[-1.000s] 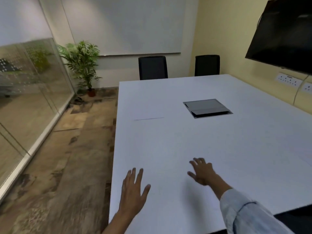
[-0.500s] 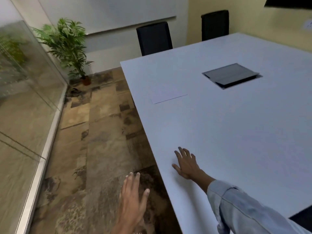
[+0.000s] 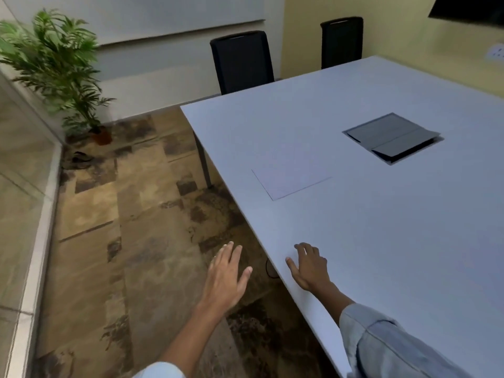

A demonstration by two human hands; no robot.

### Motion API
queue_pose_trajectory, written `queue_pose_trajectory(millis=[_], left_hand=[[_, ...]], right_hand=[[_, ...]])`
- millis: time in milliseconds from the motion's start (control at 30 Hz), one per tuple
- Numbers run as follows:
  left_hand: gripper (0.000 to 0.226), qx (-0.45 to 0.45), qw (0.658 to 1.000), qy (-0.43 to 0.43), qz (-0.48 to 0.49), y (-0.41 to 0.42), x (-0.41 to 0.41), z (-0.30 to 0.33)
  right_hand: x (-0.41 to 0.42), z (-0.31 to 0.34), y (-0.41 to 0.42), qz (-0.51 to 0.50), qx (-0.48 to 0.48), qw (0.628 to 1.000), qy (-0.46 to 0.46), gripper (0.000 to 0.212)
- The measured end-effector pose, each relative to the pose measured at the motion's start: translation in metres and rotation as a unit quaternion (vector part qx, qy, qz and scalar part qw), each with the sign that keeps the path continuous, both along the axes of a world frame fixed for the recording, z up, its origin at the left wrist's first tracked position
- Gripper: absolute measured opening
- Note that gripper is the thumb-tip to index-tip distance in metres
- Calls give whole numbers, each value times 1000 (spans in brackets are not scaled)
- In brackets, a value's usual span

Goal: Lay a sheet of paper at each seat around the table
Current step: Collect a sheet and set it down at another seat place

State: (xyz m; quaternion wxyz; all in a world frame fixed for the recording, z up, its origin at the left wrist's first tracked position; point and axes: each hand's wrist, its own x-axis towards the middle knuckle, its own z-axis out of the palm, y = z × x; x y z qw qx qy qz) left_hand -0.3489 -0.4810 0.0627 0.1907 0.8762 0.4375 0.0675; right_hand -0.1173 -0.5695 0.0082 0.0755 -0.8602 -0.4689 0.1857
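- The sheet of paper (image 3: 289,177), thin, flat and rectangular, lies near the left edge of the smooth white table (image 3: 381,227), well ahead of both hands
- Right hand (image 3: 309,264) rests palm-down by the table's edge, grip spread, holding nothing
- Left hand (image 3: 226,276) hangs over the mottled brown floor (image 3: 136,241), fingers splayed and empty
- A grey rectangular hatch (image 3: 392,137) sits recessed in the tabletop

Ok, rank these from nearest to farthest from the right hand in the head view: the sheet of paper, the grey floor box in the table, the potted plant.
From the right hand, resting flat near the table edge:
1. Sheet of paper, just ahead, near the same table edge.
2. Grey floor box, further in, toward the table's middle and right.
3. Potted plant, off the table, in the far left corner by the glass wall.
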Motion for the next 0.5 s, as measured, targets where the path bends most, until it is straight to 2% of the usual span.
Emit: queue_pose_trajectory(millis=[233,333,400,500], left_hand=[[65,7,993,16,-121,166,52,-22],[66,-14,986,39,-162,236,80,-28],[66,-16,977,62,-205,279,103,-29],[66,-22,960,92,-264,335,140,-29]], right_hand=[[25,-15,112,-112,27,993,-19,53],[34,-18,159,-189,41,981,4,50],[39,-18,191,-244,66,967,34,50],[49,-14,238,-355,109,923,103,50]])
